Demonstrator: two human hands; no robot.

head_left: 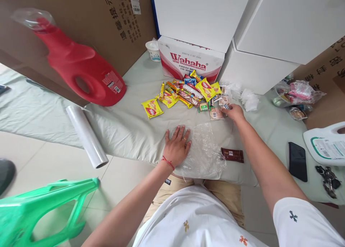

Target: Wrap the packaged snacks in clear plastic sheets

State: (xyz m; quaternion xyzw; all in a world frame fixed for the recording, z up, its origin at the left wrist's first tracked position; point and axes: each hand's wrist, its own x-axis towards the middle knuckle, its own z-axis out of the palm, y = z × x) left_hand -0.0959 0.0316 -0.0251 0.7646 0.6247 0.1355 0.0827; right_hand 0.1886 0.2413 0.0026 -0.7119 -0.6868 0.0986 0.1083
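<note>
My left hand [176, 145] lies flat with its fingers stretched out, on the left edge of a clear plastic bag [205, 153]. At the right end of a heap of wrapped snacks [188, 92], my right hand [235, 113] has its fingers pinched on a small blue-and-white snack packet [226, 107]. Just left of those fingers lies a clear-wrapped biscuit [216, 113]. A green packet [203, 107] and yellow packets [207, 89] are in the heap, and one yellow packet [152, 108] sits apart at its left. A dark brown snack bar [233, 155] lies by the bag's right side.
Behind the heap stands a Wahaha carton [190, 60] with a paper cup [153, 51] beside it. A red jug [86, 74] and a plastic roll [87, 137] are left. Rightward are a phone [298, 161], keys [329, 180] and a white bottle [327, 144]. A green stool [48, 211] stands below.
</note>
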